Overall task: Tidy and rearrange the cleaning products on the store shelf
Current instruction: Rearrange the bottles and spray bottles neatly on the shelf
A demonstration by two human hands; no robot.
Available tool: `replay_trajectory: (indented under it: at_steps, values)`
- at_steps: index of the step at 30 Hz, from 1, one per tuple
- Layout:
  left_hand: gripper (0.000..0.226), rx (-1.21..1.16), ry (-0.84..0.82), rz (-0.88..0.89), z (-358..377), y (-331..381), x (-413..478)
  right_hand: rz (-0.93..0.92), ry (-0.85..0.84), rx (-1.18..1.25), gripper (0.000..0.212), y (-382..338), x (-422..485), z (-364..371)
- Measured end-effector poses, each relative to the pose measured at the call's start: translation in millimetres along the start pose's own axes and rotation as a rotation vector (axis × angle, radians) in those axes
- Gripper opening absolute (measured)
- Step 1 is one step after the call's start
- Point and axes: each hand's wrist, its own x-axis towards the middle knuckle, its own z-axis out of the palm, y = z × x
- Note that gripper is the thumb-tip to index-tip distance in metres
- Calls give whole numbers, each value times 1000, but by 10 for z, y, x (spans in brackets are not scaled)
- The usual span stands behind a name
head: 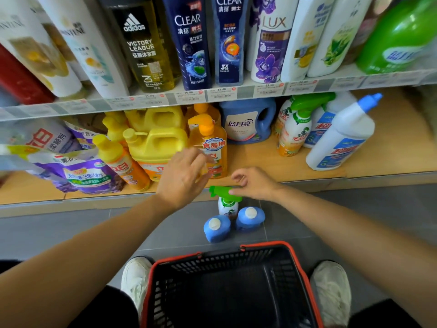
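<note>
The person wears white trainers — left shoe (136,282) and right shoe (331,290) alike, a little greyed — and black clothing (113,308) over the legs. Both forearms (94,245) are bare, as are the left hand (182,176) and right hand (255,183).

Left hand (182,176), right hand (255,183): loose fingers.

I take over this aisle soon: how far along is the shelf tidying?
Done: yellow jugs and blue detergent jug stand on the lower shelf. In hand: left hand at the orange pump bottle, right hand at the green sprayer on the floor. Left: two blue bottles beside it, slumped pouches.
</note>
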Motion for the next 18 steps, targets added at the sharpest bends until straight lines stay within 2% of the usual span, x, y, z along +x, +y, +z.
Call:
replay_trajectory:
  at_steps: [2,5,7,9,11,13,18]
  values:
    - [18,-139,-173,-4,48,66,-147,-45,-97,-162,57,-40,-49,116]
    - [16,-299,-503,-159,159,166,-367,-35,-121,-212,56,-67,-102,255]
    - [26,-288,-762,-264,299,217,-478,-15,-80,-211,50,-63,-116,305]
    - [41,-226,-941,-326,460,272,-572,6,-37,-177,45,-35,-134,331]
    - [50,-206,-977,-378,605,317,-663,33,-15,-154,38,13,-161,352]
    - [50,-216,-917,-416,700,336,-749,78,-17,-135,31,79,-215,374]
    - [38,-251,-784,-481,711,191,-892,151,-47,-229,39,275,-402,388]
